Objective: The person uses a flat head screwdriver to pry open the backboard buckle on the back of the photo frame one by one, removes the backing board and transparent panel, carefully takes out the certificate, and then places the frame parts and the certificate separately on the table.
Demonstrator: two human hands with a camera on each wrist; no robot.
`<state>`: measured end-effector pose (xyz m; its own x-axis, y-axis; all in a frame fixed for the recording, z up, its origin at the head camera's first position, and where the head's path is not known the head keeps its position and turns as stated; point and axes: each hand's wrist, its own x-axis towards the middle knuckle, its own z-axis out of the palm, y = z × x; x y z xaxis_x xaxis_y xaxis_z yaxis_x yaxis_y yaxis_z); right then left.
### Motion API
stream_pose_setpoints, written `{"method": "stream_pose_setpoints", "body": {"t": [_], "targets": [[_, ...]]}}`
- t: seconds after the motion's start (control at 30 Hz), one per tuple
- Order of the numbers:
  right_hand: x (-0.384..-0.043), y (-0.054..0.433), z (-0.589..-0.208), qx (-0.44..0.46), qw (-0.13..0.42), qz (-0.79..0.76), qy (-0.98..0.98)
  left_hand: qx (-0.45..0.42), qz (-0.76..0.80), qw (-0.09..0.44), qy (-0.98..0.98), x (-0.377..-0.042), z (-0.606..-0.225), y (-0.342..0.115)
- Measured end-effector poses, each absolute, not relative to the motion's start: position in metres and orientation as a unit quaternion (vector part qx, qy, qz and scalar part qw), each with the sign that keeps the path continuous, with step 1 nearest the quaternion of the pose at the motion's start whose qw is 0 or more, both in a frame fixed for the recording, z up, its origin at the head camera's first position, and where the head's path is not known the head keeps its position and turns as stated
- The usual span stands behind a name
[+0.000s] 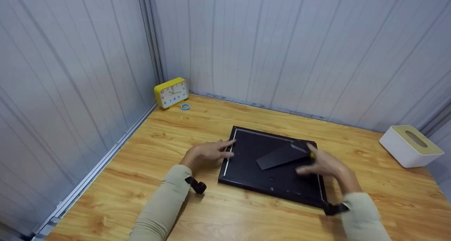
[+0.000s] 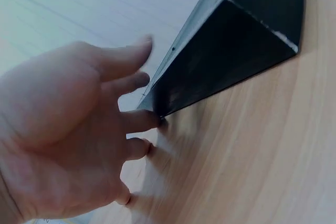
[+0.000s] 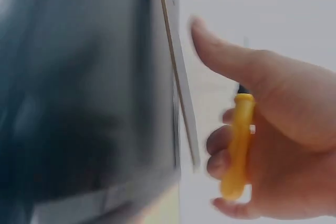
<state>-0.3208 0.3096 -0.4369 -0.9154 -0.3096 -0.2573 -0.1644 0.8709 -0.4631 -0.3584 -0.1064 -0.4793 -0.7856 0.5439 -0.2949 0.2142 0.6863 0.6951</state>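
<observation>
A black picture frame (image 1: 246,153) lies on the table with its backing up. Its easel leg (image 1: 280,158) slants across the back. At the frame's left edge is my left hand (image 1: 208,152), fingers spread and extended; the left wrist view shows them by the frame's black side (image 2: 205,61), thumb raised. My right hand (image 1: 327,164) is over the frame's right part, near the leg's upper end. In the right wrist view, its fingers curl round the yellow handle of a screwdriver (image 3: 240,145), while the thumb points away. The screwdriver's tip is not clear.
A yellow alarm clock (image 1: 173,93) stands at the back left, with a small blue ring (image 1: 185,106) before it. To the right sits a white tissue box (image 1: 405,149) with a tan top. Panelled walls (image 1: 282,50) border the wooden table (image 1: 141,184).
</observation>
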Motion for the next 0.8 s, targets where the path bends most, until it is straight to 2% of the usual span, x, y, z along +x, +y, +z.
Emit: {"method": "stream_pose_setpoints", "body": {"t": [0.1, 0.17, 0.53, 0.63, 0.7, 0.8], "targets": [[-0.307, 0.33, -0.447, -0.12, 0.218, -0.246, 0.937, 0.233, 0.281, 0.238, 0.9, -0.358, -0.48, -0.102], [-0.304, 0.337, -0.452, -0.128, 0.234, -0.249, 0.931, 0.233, 0.259, 0.231, 0.908, -0.356, -0.478, -0.099], [-0.321, 0.345, -0.45, -0.156, 0.169, -0.237, 0.944, 0.193, 0.128, 0.193, 0.954, -0.321, -0.437, -0.075], [-0.309, 0.339, -0.445, -0.14, 0.152, -0.228, 0.952, 0.189, 0.153, 0.182, 0.953, -0.323, -0.433, -0.081], [-0.296, 0.33, -0.442, -0.12, 0.145, -0.217, 0.958, 0.18, 0.194, 0.15, 0.952, -0.331, -0.437, -0.091], [-0.275, 0.313, -0.443, -0.088, 0.163, -0.202, 0.962, 0.182, 0.276, 0.096, 0.939, -0.349, -0.45, -0.104]]}}
